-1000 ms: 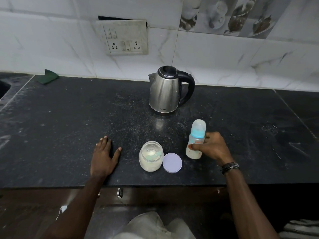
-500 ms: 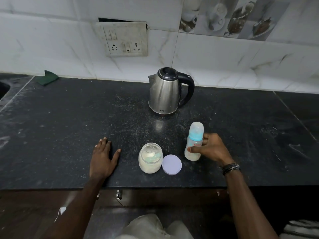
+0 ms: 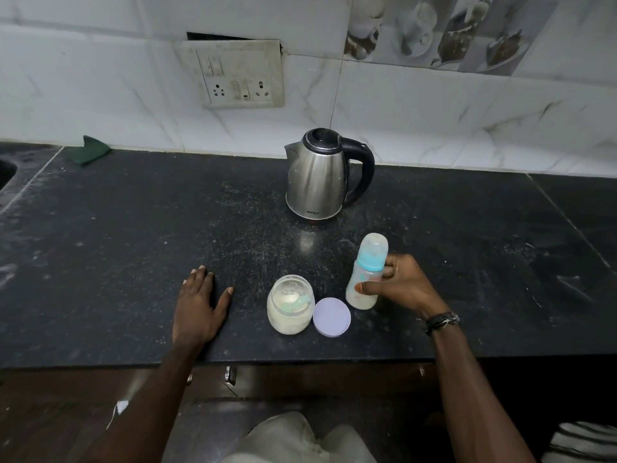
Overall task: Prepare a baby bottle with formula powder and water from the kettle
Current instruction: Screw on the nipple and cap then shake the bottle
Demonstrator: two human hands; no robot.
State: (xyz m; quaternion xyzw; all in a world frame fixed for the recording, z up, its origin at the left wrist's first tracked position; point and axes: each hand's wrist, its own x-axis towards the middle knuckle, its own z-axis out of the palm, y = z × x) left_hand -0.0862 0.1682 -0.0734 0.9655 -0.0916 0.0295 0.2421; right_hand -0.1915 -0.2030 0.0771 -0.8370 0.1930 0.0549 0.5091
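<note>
A capped baby bottle point(image 3: 366, 271) with a blue collar and milky liquid stands upright on the black counter point(image 3: 133, 248). My right hand point(image 3: 399, 285) grips its lower body. Left of it sits an open jar of formula powder point(image 3: 290, 305) with a pale green scoop inside. The jar's lilac lid point(image 3: 331, 317) lies flat between jar and bottle. A steel kettle point(image 3: 317, 177) with a black handle stands behind them near the wall. My left hand point(image 3: 198, 304) rests flat on the counter, fingers apart, left of the jar.
A green cloth point(image 3: 90, 150) lies at the back left by the tiled wall. A socket panel point(image 3: 237, 76) is on the wall above. A sink edge point(image 3: 6, 168) shows at far left. The counter's front edge runs just below my hands.
Nothing has moved much. My right hand still holds the bottle in nearly the same spot; the view has shifted slightly.
</note>
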